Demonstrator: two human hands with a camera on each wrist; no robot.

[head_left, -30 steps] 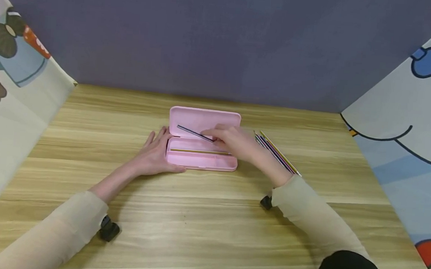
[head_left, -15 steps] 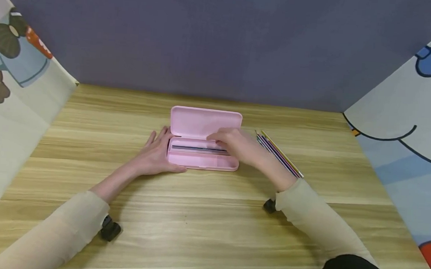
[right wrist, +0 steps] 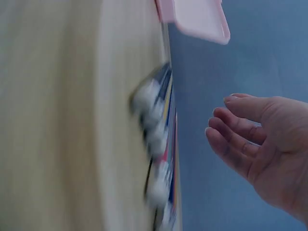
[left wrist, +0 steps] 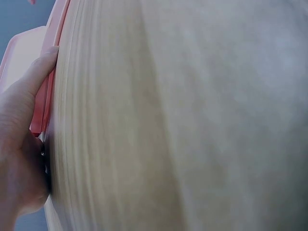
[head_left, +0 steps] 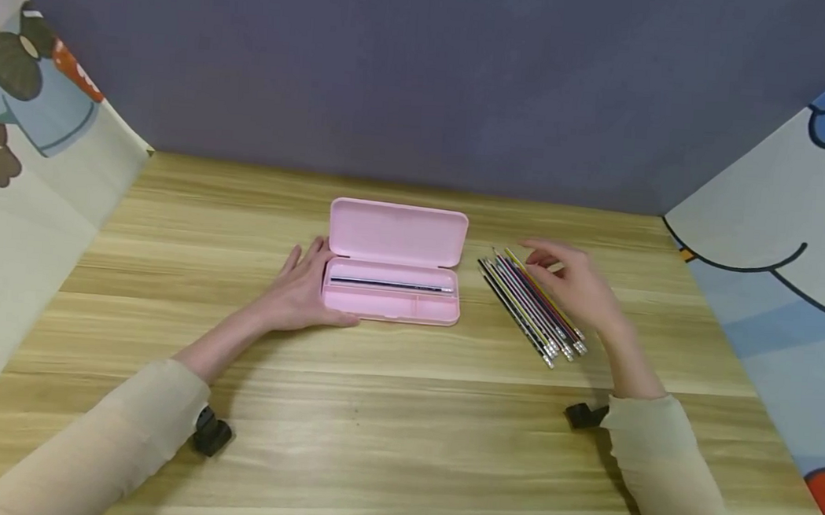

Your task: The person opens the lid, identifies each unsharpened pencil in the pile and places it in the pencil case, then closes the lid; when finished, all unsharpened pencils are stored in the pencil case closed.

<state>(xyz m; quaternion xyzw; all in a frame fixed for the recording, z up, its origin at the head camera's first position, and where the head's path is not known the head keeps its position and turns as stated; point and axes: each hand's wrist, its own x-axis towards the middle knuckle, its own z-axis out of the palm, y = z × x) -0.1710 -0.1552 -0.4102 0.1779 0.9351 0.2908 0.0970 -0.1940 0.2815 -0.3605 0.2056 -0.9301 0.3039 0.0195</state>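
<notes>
A pink pencil case (head_left: 392,317) lies with its lid thrown back in the head view. In its rear compartment lies a dark pencil (head_left: 389,284). My left hand (head_left: 297,291) rests against the case's left end, fingers fairly straight, with the thumb along the front edge. The left wrist view shows that thumb (left wrist: 41,70) touching the case (left wrist: 44,103). My right hand (head_left: 570,279), holding nothing, hovers beside and above the loose pencils (head_left: 533,308) right of the case. In the right wrist view its fingers (right wrist: 236,137) are loosely bent, apart from the blurred pencils (right wrist: 156,139).
Everything stands on a wood-grain table (head_left: 374,428). A dark blue-grey panel (head_left: 409,76) rises behind it, and printed panels (head_left: 769,216) flank both sides. The case's front tray (head_left: 367,302) has a divider toward its right.
My right hand has laid the dark pencil in the case, let go, and moved right to the loose pencils, exposing more of them. My left hand has stayed at the case's left end.
</notes>
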